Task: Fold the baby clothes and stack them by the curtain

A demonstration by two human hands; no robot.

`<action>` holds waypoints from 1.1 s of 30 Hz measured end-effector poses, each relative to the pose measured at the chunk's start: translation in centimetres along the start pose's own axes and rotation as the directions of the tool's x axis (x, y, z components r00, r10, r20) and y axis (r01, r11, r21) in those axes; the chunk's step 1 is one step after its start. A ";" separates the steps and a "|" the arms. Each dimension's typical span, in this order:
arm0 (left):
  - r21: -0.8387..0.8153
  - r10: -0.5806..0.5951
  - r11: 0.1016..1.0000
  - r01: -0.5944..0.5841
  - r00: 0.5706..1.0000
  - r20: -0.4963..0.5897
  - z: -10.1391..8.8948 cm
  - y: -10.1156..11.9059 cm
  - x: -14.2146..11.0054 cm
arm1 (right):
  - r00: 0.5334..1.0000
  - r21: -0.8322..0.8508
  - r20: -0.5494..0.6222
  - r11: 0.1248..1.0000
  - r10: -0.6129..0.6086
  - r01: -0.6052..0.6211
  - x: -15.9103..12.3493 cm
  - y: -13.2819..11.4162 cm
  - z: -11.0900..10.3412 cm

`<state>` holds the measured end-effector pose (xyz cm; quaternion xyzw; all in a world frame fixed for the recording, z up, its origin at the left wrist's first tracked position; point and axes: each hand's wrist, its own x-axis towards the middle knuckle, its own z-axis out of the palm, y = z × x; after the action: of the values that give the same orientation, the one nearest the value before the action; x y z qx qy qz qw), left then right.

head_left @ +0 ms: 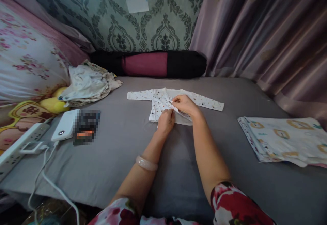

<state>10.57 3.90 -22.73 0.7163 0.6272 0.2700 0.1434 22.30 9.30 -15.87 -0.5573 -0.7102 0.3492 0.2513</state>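
Observation:
A small white baby shirt with a scattered print lies spread on the grey sheet, both long sleeves stretched out sideways. My right hand pinches the edge of its front flap near the middle, lifting that edge a little. Just below and to the left, my left hand is closed at the shirt's lower front, its fingertips pressed together on the cloth. Part of the front panel is hidden behind my hands. A pale bangle sits on my left forearm.
A folded printed cloth stack lies at right. Crumpled clothes sit at back left, near a white power bank, a power strip and cables. A black and maroon bolster lines the wall.

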 end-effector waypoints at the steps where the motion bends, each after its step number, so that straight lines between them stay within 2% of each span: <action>1: 0.001 0.007 1.000 -0.007 1.000 0.009 0.2 0.0 0.1 | 1.000 -0.003 0.006 1.000 -0.005 0.005 0.1 0.1 0.1; 8: -0.022 0.061 0.998 -0.060 0.995 0.073 -0.1 0.5 -0.2 | 0.998 -0.026 0.039 0.998 -0.051 0.052 0.7 0.5 1.4; 10: -0.021 0.010 1.000 -0.008 0.993 0.119 -0.8 0.8 -0.5 | 0.996 -0.015 0.074 0.998 -0.051 0.053 0.8 0.8 1.7; 12: -0.023 -0.099 0.994 0.103 0.985 0.138 -1.8 0.8 -0.8 | 0.990 0.033 0.140 0.999 -0.021 0.017 0.8 1.0 2.1; 14: -0.009 -0.234 0.972 0.236 0.969 0.076 -2.9 0.6 -1.0 | 0.969 0.104 0.239 0.991 0.057 -0.084 0.8 1.0 2.4; 17: 0.031 -0.368 0.925 0.379 0.911 -0.185 -4.5 -0.6 -1.0 | 0.922 0.155 0.362 0.966 0.142 -0.209 0.6 0.9 2.9; 19: 0.063 -0.413 0.889 0.453 0.855 -0.313 -5.0 -1.7 -1.0 | 0.923 0.162 0.355 0.963 0.148 -0.217 0.7 1.0 3.0; 20: 0.081 -0.433 0.872 0.482 0.840 -0.328 -5.1 -2.2 -0.9 | 0.932 0.161 0.330 0.964 0.147 -0.210 0.8 1.1 3.1; 23: 0.125 -0.497 0.839 0.530 0.839 -0.224 -5.2 -3.5 -1.0 | 0.946 0.117 0.281 0.973 0.162 -0.201 1.2 1.9 3.5; 26: 0.110 -0.527 0.836 0.538 0.842 -0.112 -5.2 -4.0 -1.0 | 0.938 0.069 0.290 0.973 0.192 -0.220 1.5 2.9 3.9; 30: 0.049 -0.563 0.822 0.568 0.822 -0.086 -5.6 -4.5 -0.8 | 0.934 0.069 0.288 0.968 0.211 -0.241 1.5 3.5 4.2; 33: 0.036 -0.569 0.819 0.573 0.818 -0.085 -5.8 -4.8 -0.7 | 0.929 0.072 0.300 0.966 0.215 -0.247 1.2 3.1 3.8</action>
<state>3.33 3.25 -20.78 0.4895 0.8255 0.2208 0.1738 21.05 10.06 -20.71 -0.5653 -0.6487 0.4922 0.1315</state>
